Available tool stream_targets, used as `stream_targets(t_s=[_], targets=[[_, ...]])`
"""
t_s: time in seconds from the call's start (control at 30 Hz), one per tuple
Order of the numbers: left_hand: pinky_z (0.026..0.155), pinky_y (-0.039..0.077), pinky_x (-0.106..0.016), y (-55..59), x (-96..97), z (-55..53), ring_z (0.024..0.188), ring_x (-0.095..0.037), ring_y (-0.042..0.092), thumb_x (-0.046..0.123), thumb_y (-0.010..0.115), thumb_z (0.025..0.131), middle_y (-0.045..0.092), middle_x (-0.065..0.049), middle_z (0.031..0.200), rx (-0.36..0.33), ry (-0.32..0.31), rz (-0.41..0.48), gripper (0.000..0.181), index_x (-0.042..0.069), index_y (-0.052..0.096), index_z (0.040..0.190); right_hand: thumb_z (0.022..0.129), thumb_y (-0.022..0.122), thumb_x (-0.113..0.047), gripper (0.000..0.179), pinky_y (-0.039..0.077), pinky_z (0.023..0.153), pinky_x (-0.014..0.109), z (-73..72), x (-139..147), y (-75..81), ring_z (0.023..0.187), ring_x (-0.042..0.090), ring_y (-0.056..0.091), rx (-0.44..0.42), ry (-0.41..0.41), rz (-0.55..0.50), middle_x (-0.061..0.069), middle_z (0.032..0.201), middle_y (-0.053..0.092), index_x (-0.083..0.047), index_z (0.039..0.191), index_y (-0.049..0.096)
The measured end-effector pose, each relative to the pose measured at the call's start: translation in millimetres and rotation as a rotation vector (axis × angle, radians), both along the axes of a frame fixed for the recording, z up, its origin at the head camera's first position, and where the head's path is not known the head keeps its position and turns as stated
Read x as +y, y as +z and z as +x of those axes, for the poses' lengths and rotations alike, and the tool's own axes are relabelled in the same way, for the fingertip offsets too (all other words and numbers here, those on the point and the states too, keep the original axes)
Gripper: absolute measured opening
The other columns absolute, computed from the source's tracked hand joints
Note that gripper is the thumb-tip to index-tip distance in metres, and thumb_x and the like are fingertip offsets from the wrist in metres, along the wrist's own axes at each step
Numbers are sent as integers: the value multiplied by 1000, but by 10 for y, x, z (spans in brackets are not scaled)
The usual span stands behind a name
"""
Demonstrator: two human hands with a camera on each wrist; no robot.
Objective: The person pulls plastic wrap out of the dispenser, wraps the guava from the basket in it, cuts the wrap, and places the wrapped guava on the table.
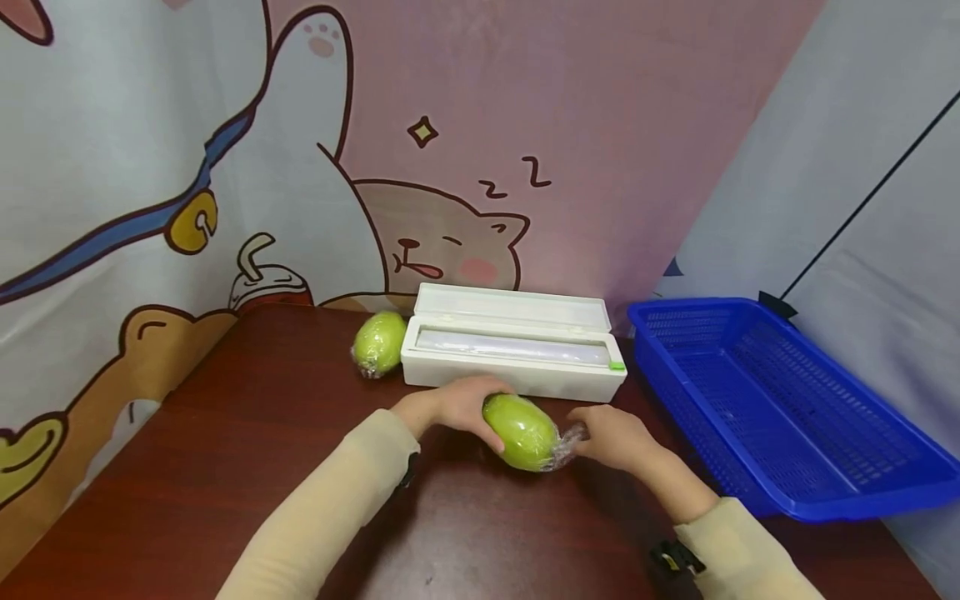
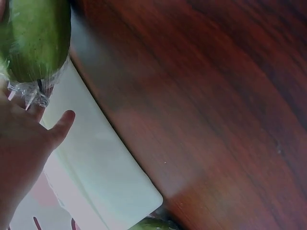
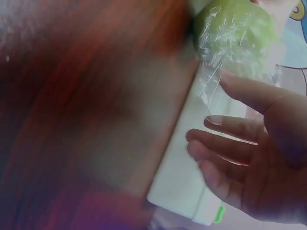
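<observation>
A green oval fruit in cling film is held just above the table, in front of the white box. My left hand grips its left end, thumb on the near side and fingers on the far side. At the other end, my right hand pinches the gathered tail of cling film. The right wrist view shows the film loose and crinkled near the thumb, the other fingers spread and slightly bent. The left wrist view has the fruit at its top left corner, beyond the left hand.
Behind the hands stands a white cling film box, lid up, a roll inside. A second wrapped green fruit sits at its left end. To the right is a blue plastic basket. The brown table meets a cartoon-printed cloth.
</observation>
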State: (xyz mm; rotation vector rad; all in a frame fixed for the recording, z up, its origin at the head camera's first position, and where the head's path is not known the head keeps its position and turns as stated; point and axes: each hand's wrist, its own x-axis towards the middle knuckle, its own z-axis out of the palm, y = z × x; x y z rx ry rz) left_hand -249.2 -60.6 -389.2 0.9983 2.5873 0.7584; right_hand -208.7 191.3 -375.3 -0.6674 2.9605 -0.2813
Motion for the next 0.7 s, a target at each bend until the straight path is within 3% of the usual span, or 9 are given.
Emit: stream_targets(t_s=[0.07, 0.13, 0.3, 0.47, 0.6, 0.7], targets=[[104, 38, -29, 3, 5, -2, 119, -14, 48, 38, 84, 64, 54, -1, 128, -16, -2, 1, 77, 13, 52, 130, 74, 71, -17, 24, 50, 62, 33, -16, -38, -31, 75, 14, 62, 8, -3, -41, 1, 85, 69, -9, 96, 69], [104, 38, -29, 6, 8, -2, 119, -14, 48, 38, 84, 64, 54, -1, 128, -21, 0, 1, 77, 14, 52, 130, 76, 65, -9, 19, 49, 56, 30, -29, -84, -63, 65, 12, 59, -50, -21, -118, 2, 77, 67, -6, 95, 69], [103, 38, -29, 30, 23, 7, 117, -13, 48, 38, 84, 64, 54, 0, 127, -6, -17, -13, 76, 14, 52, 129, 76, 50, 8, 37, 52, 46, 29, -55, -219, -101, 53, 14, 57, -328, -93, -396, 10, 75, 63, 8, 112, 60], [101, 38, -28, 55, 37, 24, 115, -13, 48, 38, 84, 64, 54, 0, 126, -12, -29, -27, 77, 14, 51, 130, 72, 45, 10, 57, 58, 59, 34, -97, -288, -93, 72, 17, 63, -543, -65, -586, 21, 104, 61, 13, 129, 45], [101, 38, -28, 58, 39, 33, 115, -13, 47, 37, 84, 64, 53, -1, 127, -35, -24, -24, 79, 14, 50, 132, 75, 45, 5, 71, 58, 71, 37, -130, -263, -53, 85, 18, 60, -743, -34, -689, 27, 125, 48, 11, 142, 21], [100, 39, -28, 58, 46, 33, 116, -14, 46, 38, 83, 65, 51, -1, 128, -42, -19, -22, 82, 15, 48, 135, 81, 45, -8, 73, 56, 77, 39, -140, -271, -19, 95, 20, 58, -822, -53, -713, 25, 133, 41, 4, 147, 14]])
